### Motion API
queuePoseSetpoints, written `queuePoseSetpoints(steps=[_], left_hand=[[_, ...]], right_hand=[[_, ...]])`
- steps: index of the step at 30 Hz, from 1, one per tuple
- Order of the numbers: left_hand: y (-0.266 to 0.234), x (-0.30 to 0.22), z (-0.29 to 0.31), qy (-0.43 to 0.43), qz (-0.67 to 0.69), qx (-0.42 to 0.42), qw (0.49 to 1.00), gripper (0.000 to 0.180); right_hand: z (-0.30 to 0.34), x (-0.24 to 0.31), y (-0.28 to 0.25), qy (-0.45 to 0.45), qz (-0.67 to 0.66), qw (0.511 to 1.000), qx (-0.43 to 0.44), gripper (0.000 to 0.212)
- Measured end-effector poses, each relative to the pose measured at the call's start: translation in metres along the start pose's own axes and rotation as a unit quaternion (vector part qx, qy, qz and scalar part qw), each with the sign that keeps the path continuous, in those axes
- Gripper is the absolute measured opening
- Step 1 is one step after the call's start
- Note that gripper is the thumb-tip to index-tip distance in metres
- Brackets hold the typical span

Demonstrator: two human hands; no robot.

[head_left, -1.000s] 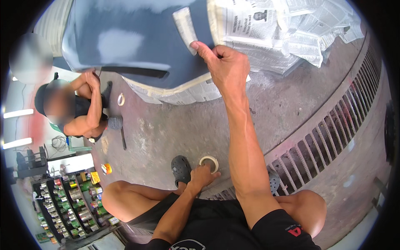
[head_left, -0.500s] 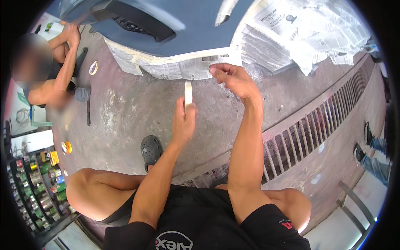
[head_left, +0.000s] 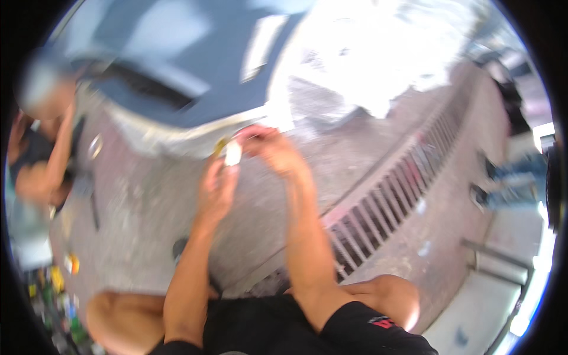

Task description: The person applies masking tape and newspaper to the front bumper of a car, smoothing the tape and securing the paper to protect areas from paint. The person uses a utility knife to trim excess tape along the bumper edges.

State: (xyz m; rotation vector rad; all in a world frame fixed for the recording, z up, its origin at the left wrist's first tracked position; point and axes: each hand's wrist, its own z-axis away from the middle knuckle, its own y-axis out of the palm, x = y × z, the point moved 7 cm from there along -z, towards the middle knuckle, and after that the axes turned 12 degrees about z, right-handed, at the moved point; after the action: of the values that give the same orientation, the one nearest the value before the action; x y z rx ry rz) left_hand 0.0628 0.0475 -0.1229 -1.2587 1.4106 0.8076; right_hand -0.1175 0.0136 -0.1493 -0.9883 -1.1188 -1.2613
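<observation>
– Just below the blue-grey painted panel (head_left: 228, 97), in the head view, what was held up?
– A cream-coloured roll of tape (head_left: 232, 153): the bare left hand (head_left: 216, 192) pinched it between thumb and fingers.
– And the bare right hand (head_left: 277, 152)?
– Its bent fingers were at the roll's upper right side; with the blur, I could not tell whether they pinched anything.
– What lay around?
– A flat whitish strip (head_left: 263, 44) on the panel, crumpled whitish paper sheets (head_left: 361, 65) along its right edge, and a long barred metal grate (head_left: 383, 214) in the floor (head_left: 148, 236)
</observation>
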Motion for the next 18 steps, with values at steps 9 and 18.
queuePoseSetpoints(steps=[9, 18], left_hand=[[0.019, 0.017, -0.033, -0.279, -0.002, 0.003, 0.960, 0.044], [0.046, -0.021, 0.023, 0.045, -0.266, 0.017, 0.963, 0.026]], right_hand=[[0.025, 0.044, -0.006, -0.129, 0.197, 0.948, -0.213, 0.010], [0.001, -0.047, -0.040, -0.046, 0.124, 0.892, -0.432, 0.007]])
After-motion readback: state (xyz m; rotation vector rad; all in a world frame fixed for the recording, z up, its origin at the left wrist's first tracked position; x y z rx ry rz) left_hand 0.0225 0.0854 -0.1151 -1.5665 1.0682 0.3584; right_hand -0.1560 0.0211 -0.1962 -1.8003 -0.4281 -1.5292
